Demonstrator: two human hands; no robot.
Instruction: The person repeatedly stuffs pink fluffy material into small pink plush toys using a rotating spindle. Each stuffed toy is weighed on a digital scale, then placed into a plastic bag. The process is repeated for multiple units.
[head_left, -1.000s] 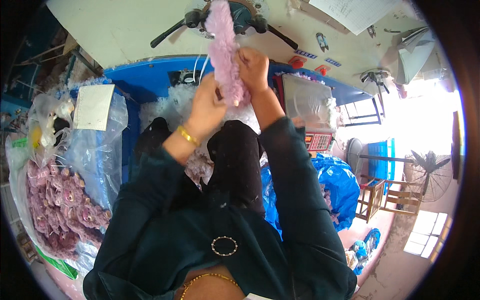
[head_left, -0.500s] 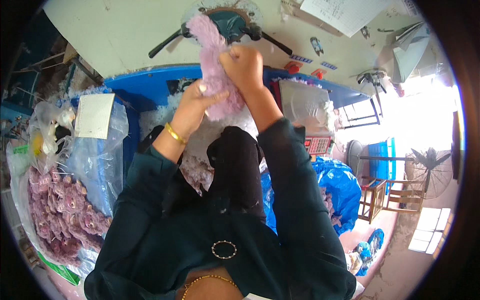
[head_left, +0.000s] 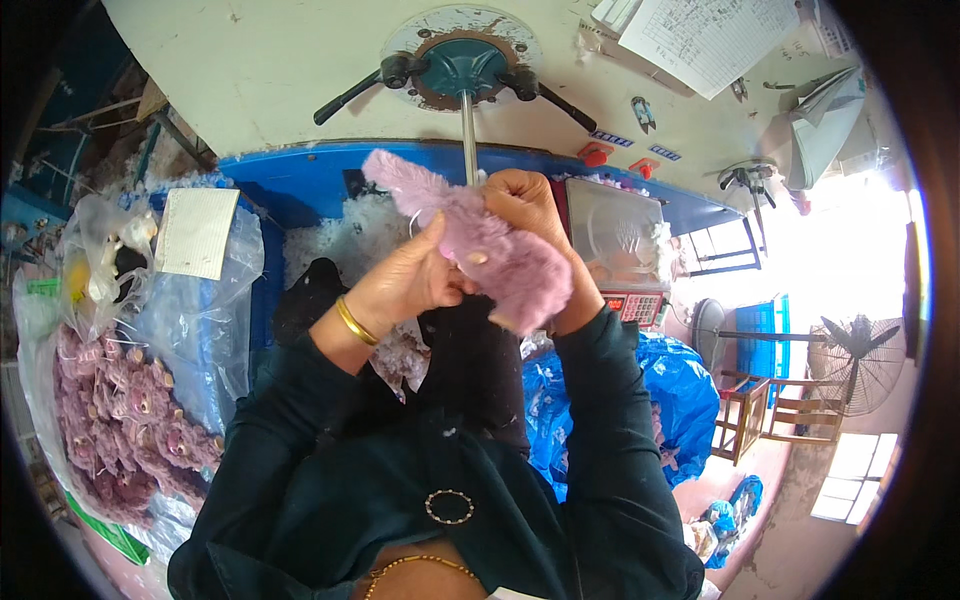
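A fluffy pinkish-purple plush toy (head_left: pixel 520 265) hangs slantwise between my hands, below the tip of a metal tube (head_left: pixel 468 135). The tube sticks out of a dark green fitting (head_left: pixel 462 68) with a black handle on either side. At the toy's left edge, the thumb and fingers of my left hand (head_left: pixel 405 275) pinch the fabric beside a small pale part. My right hand (head_left: pixel 530 205) is closed round the toy's upper right side, near the tube; its fingertips are partly hidden.
White stuffing fluff (head_left: pixel 350 245) lies under the blue machine edge (head_left: pixel 300 165). A heap of similar plush toys (head_left: pixel 125 420) fills a clear bag at left. At right are a scale (head_left: pixel 632 305), a blue bag (head_left: pixel 675 380), a wooden chair (head_left: pixel 745 410) and a fan (head_left: pixel 855 365).
The plush toy has come down off the tube, baring it, and now tilts down to the right. Both hands moved with it, lower and to the right.
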